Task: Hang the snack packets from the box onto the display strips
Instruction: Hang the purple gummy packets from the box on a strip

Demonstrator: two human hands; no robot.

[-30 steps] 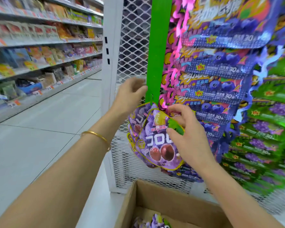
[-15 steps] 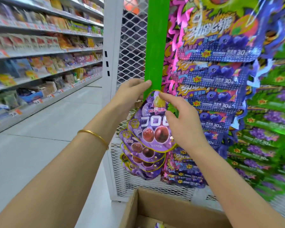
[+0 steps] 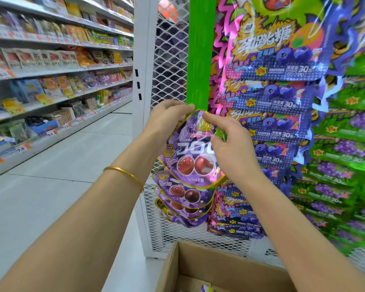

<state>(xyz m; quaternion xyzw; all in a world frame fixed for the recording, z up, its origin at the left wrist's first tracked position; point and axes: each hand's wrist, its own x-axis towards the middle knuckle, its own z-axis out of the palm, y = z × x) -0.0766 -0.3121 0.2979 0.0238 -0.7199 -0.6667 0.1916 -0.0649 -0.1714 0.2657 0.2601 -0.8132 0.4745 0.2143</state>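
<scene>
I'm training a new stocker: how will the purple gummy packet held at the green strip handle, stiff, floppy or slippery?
Probably floppy: the purple packet curves between the left hand and right hand pinching its top. Its glossy film shows glare, so it may slip. Likely light: several hung packets dangle below it, under the green strip.

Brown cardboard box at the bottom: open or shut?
Open. The brown cardboard box has its top uncovered, inner walls visible, one purple snack packet showing inside. How full: cannot tell.
</scene>
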